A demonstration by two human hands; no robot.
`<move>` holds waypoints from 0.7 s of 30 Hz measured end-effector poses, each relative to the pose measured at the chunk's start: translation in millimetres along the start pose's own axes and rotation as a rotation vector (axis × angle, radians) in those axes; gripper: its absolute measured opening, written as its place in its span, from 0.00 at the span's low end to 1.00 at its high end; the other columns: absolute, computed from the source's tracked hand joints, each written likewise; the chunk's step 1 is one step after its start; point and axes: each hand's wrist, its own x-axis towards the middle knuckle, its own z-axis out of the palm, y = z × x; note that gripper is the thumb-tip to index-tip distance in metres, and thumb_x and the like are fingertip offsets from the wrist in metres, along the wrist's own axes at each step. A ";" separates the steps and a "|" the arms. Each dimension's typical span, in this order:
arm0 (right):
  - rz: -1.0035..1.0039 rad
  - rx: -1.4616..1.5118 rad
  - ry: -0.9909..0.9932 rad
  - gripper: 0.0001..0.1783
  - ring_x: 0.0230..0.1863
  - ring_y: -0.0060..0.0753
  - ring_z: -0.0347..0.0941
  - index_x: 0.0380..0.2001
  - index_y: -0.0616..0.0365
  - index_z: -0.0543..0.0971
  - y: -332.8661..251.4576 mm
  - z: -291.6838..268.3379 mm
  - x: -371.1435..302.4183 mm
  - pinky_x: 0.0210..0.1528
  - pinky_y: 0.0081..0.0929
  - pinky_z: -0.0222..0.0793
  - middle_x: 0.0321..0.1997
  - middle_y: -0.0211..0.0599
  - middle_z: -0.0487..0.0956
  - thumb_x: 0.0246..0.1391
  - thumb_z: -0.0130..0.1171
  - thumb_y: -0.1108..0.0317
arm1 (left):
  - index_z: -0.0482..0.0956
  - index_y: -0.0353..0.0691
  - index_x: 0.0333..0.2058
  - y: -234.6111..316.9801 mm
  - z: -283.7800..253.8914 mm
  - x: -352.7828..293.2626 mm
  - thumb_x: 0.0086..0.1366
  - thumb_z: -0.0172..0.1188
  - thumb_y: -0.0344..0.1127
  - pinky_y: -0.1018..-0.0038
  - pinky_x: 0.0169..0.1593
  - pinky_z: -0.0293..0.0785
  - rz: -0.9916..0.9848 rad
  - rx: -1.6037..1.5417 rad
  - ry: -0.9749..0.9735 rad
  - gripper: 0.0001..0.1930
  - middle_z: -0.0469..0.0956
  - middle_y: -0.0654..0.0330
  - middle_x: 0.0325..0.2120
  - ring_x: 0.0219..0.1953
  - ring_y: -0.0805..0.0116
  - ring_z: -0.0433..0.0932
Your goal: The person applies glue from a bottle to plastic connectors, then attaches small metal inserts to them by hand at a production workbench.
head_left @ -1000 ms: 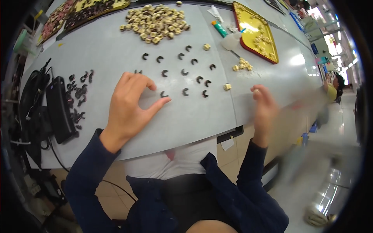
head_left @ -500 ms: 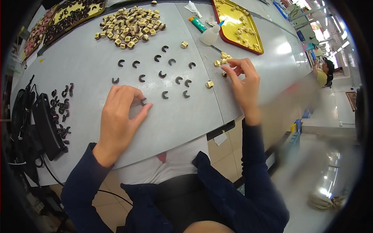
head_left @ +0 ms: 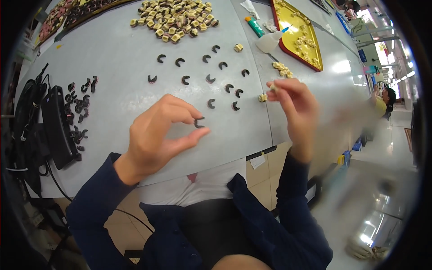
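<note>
1 head-worn fisheye view is looking steeply down from above the seated person's lap, facing forward across the grey table (head_left: 112, 103). The table edge is sitting close below the lens, while the far yellow tray (head_left: 281, 42) is curving toward the rim. No 2nd view is sharing the scene.

The table (head_left: 112, 103) has a smooth, pale grey top with a soft sheen, brightest near the glossy yellow tray (head_left: 310, 63) with its red rim. The small black C-shaped clips (head_left: 209, 78) look like matt plastic or rubber, and the one in the left hand (head_left: 155, 137) is the same. The sleeves (head_left: 288, 211) are dark blue matt cloth, and the floor (head_left: 382, 198) is polished and mirror-bright.
</note>
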 end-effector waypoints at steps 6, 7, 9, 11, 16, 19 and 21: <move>0.045 0.464 -0.213 0.12 0.42 0.37 0.77 0.40 0.72 0.77 -7.2 40.7 -22.1 0.42 0.30 0.79 0.42 0.51 0.78 0.50 0.56 0.87 | 0.65 0.41 0.35 1.1 -0.4 -4.5 0.42 0.75 0.21 0.72 0.36 0.79 0.091 -0.128 -0.038 0.27 0.78 0.51 0.33 0.36 0.60 0.80; 0.043 0.522 -0.230 0.12 0.43 0.38 0.77 0.39 0.72 0.77 -6.4 46.5 -23.7 0.43 0.31 0.80 0.42 0.52 0.77 0.49 0.57 0.88 | 0.65 0.41 0.36 0.7 -0.2 -4.3 0.42 0.75 0.21 0.72 0.36 0.79 0.098 -0.144 -0.028 0.27 0.78 0.51 0.34 0.36 0.59 0.81; 0.064 0.518 -0.204 0.08 0.43 0.37 0.77 0.37 0.71 0.77 -12.9 53.5 -26.2 0.42 0.29 0.80 0.42 0.53 0.77 0.51 0.57 0.85 | 0.65 0.41 0.36 0.4 -0.9 -3.9 0.42 0.75 0.21 0.72 0.35 0.79 0.099 -0.146 -0.029 0.27 0.78 0.51 0.34 0.36 0.60 0.81; 0.296 0.677 -0.179 0.09 0.42 0.36 0.77 0.39 0.71 0.77 -17.3 55.6 -28.1 0.40 0.28 0.80 0.42 0.51 0.77 0.53 0.57 0.83 | 0.65 0.42 0.36 0.0 -1.1 -5.3 0.42 0.75 0.22 0.72 0.35 0.79 0.100 -0.149 -0.028 0.27 0.78 0.51 0.35 0.36 0.60 0.81; 0.145 0.568 -0.164 0.10 0.40 0.34 0.77 0.41 0.72 0.77 -10.8 70.5 -34.5 0.40 0.26 0.78 0.44 0.49 0.76 0.54 0.58 0.81 | 0.65 0.42 0.36 -0.1 -0.5 -8.1 0.43 0.75 0.22 0.71 0.36 0.79 0.107 -0.159 -0.035 0.27 0.78 0.51 0.35 0.37 0.59 0.81; 0.165 0.623 -0.205 0.11 0.40 0.33 0.77 0.41 0.71 0.77 -5.9 68.9 -38.7 0.42 0.27 0.77 0.43 0.48 0.76 0.53 0.59 0.81 | 0.65 0.42 0.36 0.3 -0.5 -7.1 0.43 0.75 0.22 0.71 0.36 0.79 0.111 -0.164 -0.028 0.27 0.78 0.51 0.35 0.36 0.59 0.80; 0.197 0.694 -0.245 0.11 0.41 0.33 0.77 0.40 0.71 0.77 -6.2 68.8 -40.6 0.44 0.28 0.76 0.43 0.48 0.77 0.53 0.60 0.81 | 0.65 0.42 0.36 -1.0 -0.5 -7.9 0.43 0.75 0.23 0.71 0.36 0.79 0.117 -0.170 -0.032 0.27 0.78 0.51 0.35 0.36 0.59 0.80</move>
